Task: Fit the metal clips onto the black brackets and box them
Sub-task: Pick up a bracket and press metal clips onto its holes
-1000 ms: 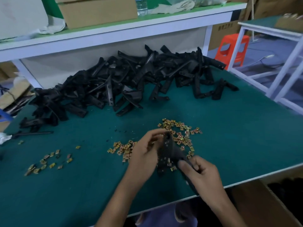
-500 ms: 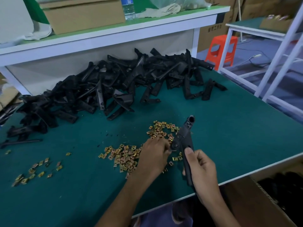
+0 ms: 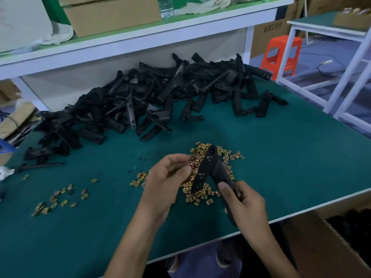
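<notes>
My right hand (image 3: 244,205) grips the lower arm of a black V-shaped bracket (image 3: 210,169), held upright over a heap of gold metal clips (image 3: 202,194) on the green table (image 3: 281,157). My left hand (image 3: 166,181) pinches a small clip (image 3: 193,167) between thumb and fingers against the bracket's left arm. A big pile of black brackets (image 3: 152,101) lies along the back of the table. A smaller scatter of clips (image 3: 60,199) lies at the left.
An open cardboard box (image 3: 321,245) stands below the table's front right edge, dark parts inside. A shelf (image 3: 140,39) with a carton and a water bottle runs behind the pile. An orange stool (image 3: 281,53) and a white frame stand at the right.
The bracket has been raised and turned so both arms show as a V. My left hand has lifted from the clip heap with a clip to the bracket's left arm.
</notes>
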Available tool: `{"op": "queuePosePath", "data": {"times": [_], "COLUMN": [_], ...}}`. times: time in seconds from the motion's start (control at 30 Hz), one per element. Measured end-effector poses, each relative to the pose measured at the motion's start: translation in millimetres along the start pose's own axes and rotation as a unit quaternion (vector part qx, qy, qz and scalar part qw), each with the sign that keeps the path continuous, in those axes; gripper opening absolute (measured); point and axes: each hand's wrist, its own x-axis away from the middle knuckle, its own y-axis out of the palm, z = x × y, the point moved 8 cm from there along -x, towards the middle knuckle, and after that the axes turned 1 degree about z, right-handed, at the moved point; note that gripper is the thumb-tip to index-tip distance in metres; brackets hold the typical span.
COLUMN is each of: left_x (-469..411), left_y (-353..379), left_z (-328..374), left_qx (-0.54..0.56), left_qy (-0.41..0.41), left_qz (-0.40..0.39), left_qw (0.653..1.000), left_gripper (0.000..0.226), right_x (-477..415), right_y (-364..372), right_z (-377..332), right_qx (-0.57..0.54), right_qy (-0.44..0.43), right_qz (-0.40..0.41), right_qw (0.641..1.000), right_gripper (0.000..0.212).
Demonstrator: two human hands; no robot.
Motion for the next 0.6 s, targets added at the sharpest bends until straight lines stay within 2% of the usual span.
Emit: {"op": "queuePosePath", "data": {"times": [0.17, 0.6], "left_x": [4, 4], "left_y": [3, 1], "left_z": [-5, 6], "left_qx": [0.002, -0.059], "left_qy": [-0.016, -0.008], "left_qz": [-0.009, -0.073], "left_qw": [1.0, 0.996], "left_gripper": [0.032, 0.024], "right_x": [0, -1], "right_y": [0, 1], "right_z": [-2, -5], "right_qx": [0.0, 0.004], "right_qy": [-0.005, 0.006], "right_qz": [-0.005, -0.019], "right_qw": [1.0, 1.0], "right_gripper": [0.07, 0.071]}}
